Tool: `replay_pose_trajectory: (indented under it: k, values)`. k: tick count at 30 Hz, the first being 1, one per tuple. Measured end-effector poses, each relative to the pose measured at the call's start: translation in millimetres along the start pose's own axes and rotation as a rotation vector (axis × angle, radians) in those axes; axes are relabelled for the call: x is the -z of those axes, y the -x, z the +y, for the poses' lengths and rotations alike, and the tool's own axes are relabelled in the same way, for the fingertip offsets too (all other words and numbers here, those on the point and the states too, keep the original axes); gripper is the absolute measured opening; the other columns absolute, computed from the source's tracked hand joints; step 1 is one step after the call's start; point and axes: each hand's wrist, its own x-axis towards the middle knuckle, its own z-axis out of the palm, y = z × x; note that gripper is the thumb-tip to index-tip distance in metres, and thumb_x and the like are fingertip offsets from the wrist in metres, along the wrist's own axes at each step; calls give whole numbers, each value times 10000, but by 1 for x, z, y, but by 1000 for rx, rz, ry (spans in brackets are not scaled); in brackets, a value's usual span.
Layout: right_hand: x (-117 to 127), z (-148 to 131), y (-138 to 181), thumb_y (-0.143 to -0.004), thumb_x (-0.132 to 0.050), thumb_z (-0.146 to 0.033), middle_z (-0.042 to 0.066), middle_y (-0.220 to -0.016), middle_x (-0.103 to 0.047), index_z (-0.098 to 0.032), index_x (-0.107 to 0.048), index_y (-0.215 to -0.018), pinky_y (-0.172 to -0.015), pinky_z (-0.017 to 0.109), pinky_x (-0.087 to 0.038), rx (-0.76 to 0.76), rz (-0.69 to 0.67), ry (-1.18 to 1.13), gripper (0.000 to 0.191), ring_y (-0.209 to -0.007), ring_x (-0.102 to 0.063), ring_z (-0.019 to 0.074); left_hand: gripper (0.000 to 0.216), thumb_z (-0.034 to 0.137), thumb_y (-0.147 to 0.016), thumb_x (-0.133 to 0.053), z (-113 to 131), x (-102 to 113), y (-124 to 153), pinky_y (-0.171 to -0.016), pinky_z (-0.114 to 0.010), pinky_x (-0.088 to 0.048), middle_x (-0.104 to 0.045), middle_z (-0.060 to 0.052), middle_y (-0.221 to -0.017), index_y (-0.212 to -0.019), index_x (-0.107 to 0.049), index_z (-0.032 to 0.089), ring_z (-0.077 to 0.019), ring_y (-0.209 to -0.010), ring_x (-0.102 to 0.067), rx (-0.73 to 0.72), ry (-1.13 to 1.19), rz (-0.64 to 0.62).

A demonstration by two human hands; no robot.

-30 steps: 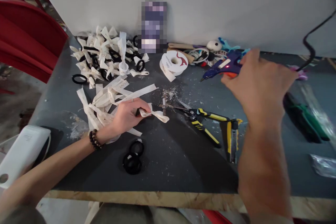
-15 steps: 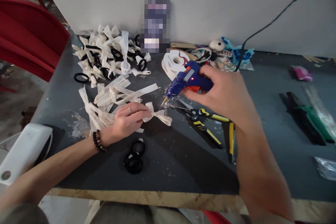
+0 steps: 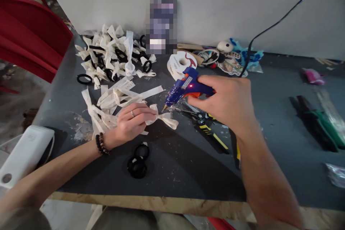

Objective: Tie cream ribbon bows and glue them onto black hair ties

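Note:
My left hand point(image 3: 136, 120) pinches a cream ribbon bow point(image 3: 167, 119) above the dark tabletop. In my right hand point(image 3: 229, 97) is a blue hot glue gun point(image 3: 180, 88) with a lit red light; its brass nozzle tip points down just above the bow's middle. Whether the tip touches the ribbon I cannot tell. Cut cream ribbon strips point(image 3: 102, 115) lie behind and left of my left hand. Several black hair ties point(image 3: 137, 165) rest in front of it. At the back left is a heap of finished-looking bows with black hair ties point(image 3: 107, 52).
A ribbon spool point(image 3: 179, 63) stands behind the glue gun. Yellow-and-black pliers point(image 3: 215, 138) lie under my right hand. Green-handled pliers point(image 3: 320, 125) are at the right, a white power bank point(image 3: 29, 154) at the left. A blurred-out phone-like object point(image 3: 161, 25) leans on the wall; a black cord point(image 3: 283, 18) hangs right.
My right hand has brought the glue gun slightly left and down, so its nozzle is closer to the bow's middle. My left hand keeps the bow in nearly the same place.

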Motion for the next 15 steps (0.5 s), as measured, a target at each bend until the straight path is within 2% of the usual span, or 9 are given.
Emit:
replay_pose_trajectory:
  k: [3,7,15]
  values:
    - [-1,-2,0,-780,-691,-305,-4,-596,-592,-220,-587,-672,-574,320,-294,6,21,-23,173,-569,-525,154,375,-102,-853,-588,0,1,0,-827,-331,-677,-822,-25,-960,-1036,-714,201,-181,-905,-774,-14,6,7]
    - [1,-5,1,-760,-727,-306,-32,-542,-519,-215,-609,-663,-551,305,-295,8,30,-9,178,-513,-446,126,320,-41,-877,-645,-1,1,2,-828,-326,-677,-823,-33,-977,-1075,-714,201,-191,-933,-773,-56,5,-27]
    - [6,-8,1,-785,-746,-338,-5,-573,-626,-225,-662,-693,-566,316,-324,-55,-47,6,168,-529,-497,150,403,-98,-828,-617,-2,1,6,-895,-339,-675,-828,-32,-1029,-1078,-722,200,-179,-971,-765,-40,18,-13]
